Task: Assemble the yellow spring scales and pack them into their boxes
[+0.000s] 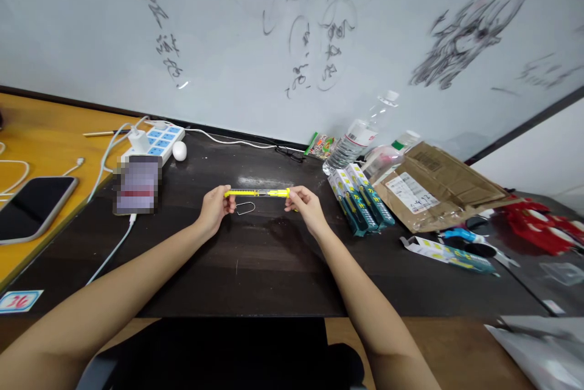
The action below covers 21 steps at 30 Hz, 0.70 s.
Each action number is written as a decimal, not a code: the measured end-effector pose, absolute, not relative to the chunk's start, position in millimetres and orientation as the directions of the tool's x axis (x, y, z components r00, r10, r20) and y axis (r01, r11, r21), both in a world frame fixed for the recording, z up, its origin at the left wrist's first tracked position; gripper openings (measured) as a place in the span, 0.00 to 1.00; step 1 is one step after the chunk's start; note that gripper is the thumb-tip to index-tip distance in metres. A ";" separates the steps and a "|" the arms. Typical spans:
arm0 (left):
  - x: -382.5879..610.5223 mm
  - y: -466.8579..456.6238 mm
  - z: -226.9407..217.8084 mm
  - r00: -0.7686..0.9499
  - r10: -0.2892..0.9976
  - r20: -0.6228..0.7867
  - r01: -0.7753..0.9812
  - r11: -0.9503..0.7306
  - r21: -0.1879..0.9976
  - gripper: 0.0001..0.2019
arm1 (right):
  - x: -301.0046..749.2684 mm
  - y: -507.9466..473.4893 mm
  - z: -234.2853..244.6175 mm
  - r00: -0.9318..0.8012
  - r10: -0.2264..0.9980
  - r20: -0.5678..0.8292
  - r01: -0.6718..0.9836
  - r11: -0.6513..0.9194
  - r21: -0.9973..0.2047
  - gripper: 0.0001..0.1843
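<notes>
A slim yellow and clear tube (263, 193) is held level above the dark desk, one end in each hand. Its left end sits in the pinched fingers of my left hand (215, 206). My right hand (308, 206) grips the yellow right end between thumb and fingers. Just below the tube, close to my left fingertips, is a thin U-shaped wire loop (246, 208). A small yellow piece shows under my right fingers, mostly hidden by them. What exactly the tube is cannot be made out.
Printed boxes (360, 200) stand right of my right hand, near a water bottle (353, 140), a cardboard package (429, 183), an opened box (449, 254) and scissors (479, 244). A power strip (159, 140), a white round object (179, 151) and phones (36, 207) lie left.
</notes>
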<state>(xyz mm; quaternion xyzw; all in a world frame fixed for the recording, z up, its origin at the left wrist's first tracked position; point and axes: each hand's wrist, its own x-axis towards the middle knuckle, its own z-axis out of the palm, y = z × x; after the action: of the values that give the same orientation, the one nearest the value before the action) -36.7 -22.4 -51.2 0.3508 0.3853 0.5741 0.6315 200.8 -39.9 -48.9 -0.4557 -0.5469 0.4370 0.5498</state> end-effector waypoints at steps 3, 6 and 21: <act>-36.7 -22.1 -52.2 0.041 0.996 -0.077 -0.452 0.087 0.888 0.09 | 200.3 -40.9 -47.3 -0.007 0.974 0.228 0.001 0.228 -0.974 0.19; -36.8 -21.9 -52.0 0.039 0.996 -0.080 -0.446 0.089 0.891 0.09 | 200.9 -41.0 -47.0 -0.020 0.972 0.236 -0.008 0.236 -0.972 0.19; -38.7 -21.8 -54.9 0.203 0.972 -0.120 -0.243 0.169 0.955 0.21 | 202.5 -42.3 -43.7 0.029 0.986 0.167 -0.121 0.169 -0.978 0.18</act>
<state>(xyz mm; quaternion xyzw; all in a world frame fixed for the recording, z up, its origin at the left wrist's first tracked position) -38.7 -21.8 -54.9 0.4372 0.4170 0.4739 0.6406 202.5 -42.3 -43.7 -0.4291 -0.5039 0.4811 0.5749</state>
